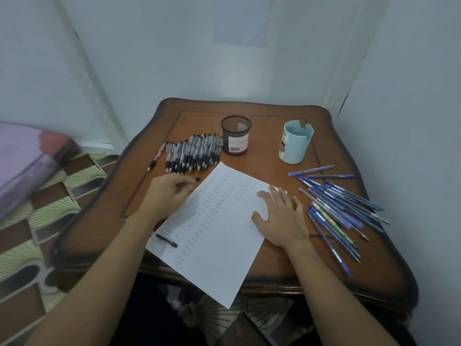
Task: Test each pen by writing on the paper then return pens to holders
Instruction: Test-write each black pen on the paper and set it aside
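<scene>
Loose pens and an overhanging sheet: the risks I log from here.

The counter [274, 113] carries everything, and the paper [224, 245] hangs past its near edge, pinned only by the right hand [279, 216], grip apart with fingers flat; I judge it slips if that hand lifts. The blue pens [336, 208] fan loose near the right edge and could roll off; the black pens [194, 152] lie heaped beside the mesh holder [235, 134], with the pale blue holder [295, 142] further right, so sorts may get mixed. The left hand [172, 193] looks clamped on a black pen [197, 179], only its dark end showing; motion blur hides which end. A short dark piece [166, 240] lies on the paper's left margin: cap or pen, I cannot tell.
</scene>
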Demonstrator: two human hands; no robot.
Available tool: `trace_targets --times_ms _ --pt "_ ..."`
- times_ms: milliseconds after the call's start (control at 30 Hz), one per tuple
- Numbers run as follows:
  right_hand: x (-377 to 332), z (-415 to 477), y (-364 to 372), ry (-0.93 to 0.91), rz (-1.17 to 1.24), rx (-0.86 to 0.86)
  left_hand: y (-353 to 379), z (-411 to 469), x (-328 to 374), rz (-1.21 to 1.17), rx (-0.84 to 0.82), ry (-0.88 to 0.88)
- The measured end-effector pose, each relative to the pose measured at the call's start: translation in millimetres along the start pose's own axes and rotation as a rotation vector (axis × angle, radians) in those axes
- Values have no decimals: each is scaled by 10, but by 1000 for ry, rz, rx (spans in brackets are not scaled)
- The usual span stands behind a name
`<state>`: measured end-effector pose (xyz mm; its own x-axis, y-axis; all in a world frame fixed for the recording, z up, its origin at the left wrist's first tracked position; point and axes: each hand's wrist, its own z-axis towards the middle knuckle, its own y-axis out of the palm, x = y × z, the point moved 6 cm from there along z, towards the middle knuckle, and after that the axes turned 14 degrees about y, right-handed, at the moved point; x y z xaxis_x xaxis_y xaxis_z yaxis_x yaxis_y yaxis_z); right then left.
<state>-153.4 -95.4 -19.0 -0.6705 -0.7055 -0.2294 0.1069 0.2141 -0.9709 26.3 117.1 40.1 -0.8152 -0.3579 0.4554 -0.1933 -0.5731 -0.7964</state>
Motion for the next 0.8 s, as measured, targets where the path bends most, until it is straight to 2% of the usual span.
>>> trace_targets --times_ms 67,233,400,633,800 --pt "3 -5 -8 -1 3 4 -22 -213 50 6 -95 60" --pt "5 -2 9 -3 -7 7 -139 -701 -50 -70 -301 25" --pt "16 22 44 4 -24 12 -102 -912 -139 -23 -436 -29" --pt "11 18 38 8 -15 9 -93 -827 -142 6 -373 -53" --pt "5 7 35 1 -21 17 -89 -549 96 -80 -172 -77"
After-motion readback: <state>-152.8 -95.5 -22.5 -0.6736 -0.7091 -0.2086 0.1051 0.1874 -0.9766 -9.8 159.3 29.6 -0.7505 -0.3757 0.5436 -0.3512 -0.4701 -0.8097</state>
